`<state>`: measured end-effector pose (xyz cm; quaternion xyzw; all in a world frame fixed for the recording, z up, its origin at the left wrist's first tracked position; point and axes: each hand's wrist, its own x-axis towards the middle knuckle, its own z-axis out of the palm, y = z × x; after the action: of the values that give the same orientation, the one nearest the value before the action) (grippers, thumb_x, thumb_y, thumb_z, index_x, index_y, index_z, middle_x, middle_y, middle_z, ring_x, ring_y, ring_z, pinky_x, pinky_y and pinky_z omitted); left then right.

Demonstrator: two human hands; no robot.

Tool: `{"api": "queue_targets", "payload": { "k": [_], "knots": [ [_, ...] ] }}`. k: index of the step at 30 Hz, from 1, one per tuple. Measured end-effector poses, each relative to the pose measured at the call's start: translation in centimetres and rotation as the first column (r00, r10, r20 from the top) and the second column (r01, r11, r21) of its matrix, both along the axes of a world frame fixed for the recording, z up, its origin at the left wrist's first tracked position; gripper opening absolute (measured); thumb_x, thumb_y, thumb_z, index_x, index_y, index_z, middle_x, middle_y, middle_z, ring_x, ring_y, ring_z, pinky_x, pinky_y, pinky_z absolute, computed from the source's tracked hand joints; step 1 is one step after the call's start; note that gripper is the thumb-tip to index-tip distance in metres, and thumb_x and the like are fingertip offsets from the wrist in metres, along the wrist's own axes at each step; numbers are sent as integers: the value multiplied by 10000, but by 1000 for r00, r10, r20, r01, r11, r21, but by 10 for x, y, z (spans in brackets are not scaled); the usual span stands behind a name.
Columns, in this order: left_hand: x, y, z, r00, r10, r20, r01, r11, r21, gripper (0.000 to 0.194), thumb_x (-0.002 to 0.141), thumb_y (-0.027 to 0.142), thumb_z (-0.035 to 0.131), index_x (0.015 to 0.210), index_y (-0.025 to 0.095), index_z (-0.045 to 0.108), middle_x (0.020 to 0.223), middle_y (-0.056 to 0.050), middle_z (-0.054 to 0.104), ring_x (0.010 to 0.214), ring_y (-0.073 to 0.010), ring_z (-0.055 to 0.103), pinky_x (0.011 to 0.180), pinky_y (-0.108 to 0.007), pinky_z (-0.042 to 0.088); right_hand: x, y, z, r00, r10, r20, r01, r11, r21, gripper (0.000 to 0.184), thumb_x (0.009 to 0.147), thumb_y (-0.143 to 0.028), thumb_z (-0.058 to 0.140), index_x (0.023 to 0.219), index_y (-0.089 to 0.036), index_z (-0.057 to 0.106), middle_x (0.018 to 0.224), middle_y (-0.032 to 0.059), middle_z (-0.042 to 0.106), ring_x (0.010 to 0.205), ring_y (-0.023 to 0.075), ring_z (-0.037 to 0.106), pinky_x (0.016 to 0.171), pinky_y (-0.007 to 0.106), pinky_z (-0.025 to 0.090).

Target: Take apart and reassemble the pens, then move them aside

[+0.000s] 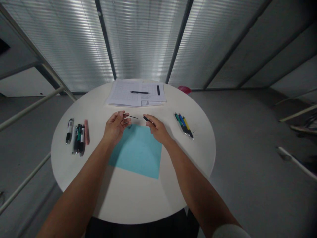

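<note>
Both hands hover over the far edge of a light blue paper sheet (137, 152) on a round white table (198, 145). My left hand (116, 125) pinches a thin dark rod, like a pen refill (131, 116), whose tip points right. My right hand (156, 128) is closed on a black pen barrel (146, 118), of which only the end shows, pointing left toward the refill. A small gap separates the two parts.
Several pens (77, 135) and a pink one lie at the table's left. Three coloured pens (183, 125) lie at the right. A stack of papers (136, 94) with a black pen (140, 92) sits at the far edge. Metal rails stand at left.
</note>
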<state>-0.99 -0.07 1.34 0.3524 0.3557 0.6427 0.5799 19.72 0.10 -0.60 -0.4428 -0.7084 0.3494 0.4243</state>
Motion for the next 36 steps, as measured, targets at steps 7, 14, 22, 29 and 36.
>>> {"api": "queue_targets", "payload": {
  "k": [7, 14, 22, 29, 36],
  "knots": [
    [1, 0, -3, 1000, 8, -30, -7, 1000, 16, 260, 780, 403, 711, 936, 213, 626, 994, -52, 682, 763, -130, 659, 795, -344, 530, -1, -3, 1, 999, 40, 0, -40, 999, -7, 370, 918, -362, 475, 1255, -288, 608, 1108, 60, 652, 767, 144, 586, 683, 277, 490],
    [1, 1, -4, 1000, -12, -12, 12, 999, 35, 254, 780, 389, 720, 922, 200, 625, 938, -45, 677, 760, -153, 685, 781, -358, 551, -1, -5, 3, 995, 96, -18, -97, 995, -24, 367, 922, -378, 477, 1244, -276, 620, 1034, 53, 659, 773, 144, 582, 686, 274, 485],
    [1, 2, -5, 1000, 1, 2, -1, 999, 39, 245, 779, 358, 726, 923, 195, 615, 890, -40, 683, 746, -162, 696, 759, -353, 569, 0, -4, 3, 985, 169, -33, -170, 985, -28, 371, 933, -391, 479, 1251, -256, 615, 1010, 56, 653, 790, 146, 579, 681, 265, 476],
    [-1, 4, -7, 999, 29, -22, -28, 999, 40, 228, 785, 367, 716, 909, 208, 609, 874, -27, 683, 746, -151, 693, 785, -364, 565, -1, -4, 2, 986, 159, -49, -161, 987, -19, 367, 929, -371, 493, 1250, -247, 620, 993, 49, 670, 817, 149, 595, 703, 267, 476],
    [6, -2, -3, 996, -32, -81, 35, 999, 31, 257, 770, 368, 727, 925, 186, 634, 899, -53, 693, 788, -173, 697, 808, -388, 551, -1, -2, 0, 988, 151, -19, -150, 987, 62, 343, 928, -344, 495, 1240, -303, 631, 1169, 26, 668, 931, 161, 612, 832, 309, 480]
  ]
}}
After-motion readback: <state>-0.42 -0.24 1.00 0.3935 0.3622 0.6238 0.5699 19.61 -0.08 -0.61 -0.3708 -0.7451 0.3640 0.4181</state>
